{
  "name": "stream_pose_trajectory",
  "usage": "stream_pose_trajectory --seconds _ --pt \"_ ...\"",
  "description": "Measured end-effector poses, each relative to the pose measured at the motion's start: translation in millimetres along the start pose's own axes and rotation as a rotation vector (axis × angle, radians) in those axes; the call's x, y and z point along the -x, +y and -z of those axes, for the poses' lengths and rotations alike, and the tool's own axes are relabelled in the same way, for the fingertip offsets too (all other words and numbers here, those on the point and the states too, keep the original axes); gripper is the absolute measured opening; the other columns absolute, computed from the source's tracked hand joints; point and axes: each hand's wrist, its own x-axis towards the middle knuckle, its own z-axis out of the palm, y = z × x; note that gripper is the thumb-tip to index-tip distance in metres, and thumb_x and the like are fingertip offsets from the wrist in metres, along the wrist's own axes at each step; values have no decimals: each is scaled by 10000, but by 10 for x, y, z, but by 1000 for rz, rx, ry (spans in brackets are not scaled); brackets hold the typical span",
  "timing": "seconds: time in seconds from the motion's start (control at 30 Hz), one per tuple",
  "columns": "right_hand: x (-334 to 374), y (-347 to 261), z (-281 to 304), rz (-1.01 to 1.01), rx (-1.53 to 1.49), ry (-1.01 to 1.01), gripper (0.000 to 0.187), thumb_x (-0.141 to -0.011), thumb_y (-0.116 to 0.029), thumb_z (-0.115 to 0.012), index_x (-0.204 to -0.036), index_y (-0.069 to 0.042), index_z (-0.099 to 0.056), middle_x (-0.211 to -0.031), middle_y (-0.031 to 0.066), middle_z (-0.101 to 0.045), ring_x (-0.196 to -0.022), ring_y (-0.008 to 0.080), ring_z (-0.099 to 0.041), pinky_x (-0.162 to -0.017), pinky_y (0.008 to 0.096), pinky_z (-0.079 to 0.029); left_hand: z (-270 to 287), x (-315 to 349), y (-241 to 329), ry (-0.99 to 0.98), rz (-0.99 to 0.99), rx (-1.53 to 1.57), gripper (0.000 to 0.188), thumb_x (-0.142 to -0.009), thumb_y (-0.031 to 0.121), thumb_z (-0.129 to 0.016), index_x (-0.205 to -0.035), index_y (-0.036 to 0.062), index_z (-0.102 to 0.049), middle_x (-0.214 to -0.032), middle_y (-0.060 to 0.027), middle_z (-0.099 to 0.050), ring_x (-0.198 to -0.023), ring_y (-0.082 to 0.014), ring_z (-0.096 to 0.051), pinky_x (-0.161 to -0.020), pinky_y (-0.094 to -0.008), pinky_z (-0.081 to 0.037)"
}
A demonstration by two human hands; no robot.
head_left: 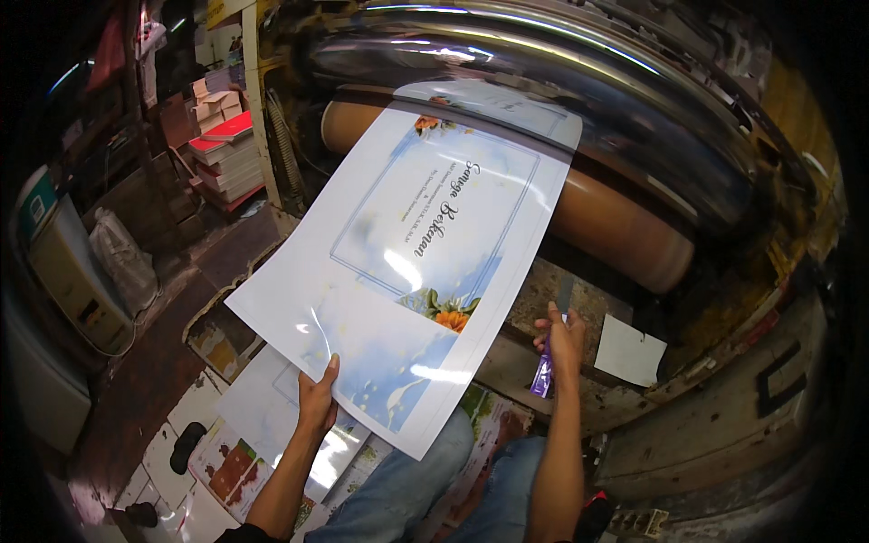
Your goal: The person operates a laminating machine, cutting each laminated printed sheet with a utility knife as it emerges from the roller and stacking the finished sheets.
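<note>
A large glossy printed sheet (376, 217), with a pale blue watercolour design, orange flowers and lettering, hangs from between the rollers. Its far edge lies against the brown roller (625, 226) under the shiny metal roller (543, 77). My left hand (317, 395) pinches the sheet's near edge, thumb on top and fingers underneath. Off to the sheet's right, my right hand (566, 342) is closed around a cutter knife with a purple handle (543, 374). Its grey blade points up toward the rollers, apart from the sheet.
A white piece of card (631, 350) lies on the worn machine ledge right of my right hand. More printed sheets (272, 398) lie below on the left, by my jeans. Stacked red-covered books (224, 154) stand at the far left, behind the machine's upright frame (262, 109).
</note>
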Motion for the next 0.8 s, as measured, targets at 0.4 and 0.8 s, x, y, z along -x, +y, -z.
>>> stream_pose_trajectory --seconds 0.4,0.8 --pt "-201 -157 -213 78 -26 -84 290 -989 -188 -458 -1230 -27 -471 -788 133 -653 -460 155 -564 -425 277 -471 236 190 102 -21 121 -54 424 -924 95 -607 -1276 25 -381 -1114 -104 -553 -985 -192 -600 -804 -354 -554" --pt "-573 -193 -1 128 133 -19 237 -979 -174 -477 -1124 12 -499 -848 120 -664 -572 128 -588 -490 251 -488 314 377 92 18 273 47 383 -937 112 -594 -1261 18 -411 -1077 -76 -577 -936 -182 -618 -796 -334 -553"
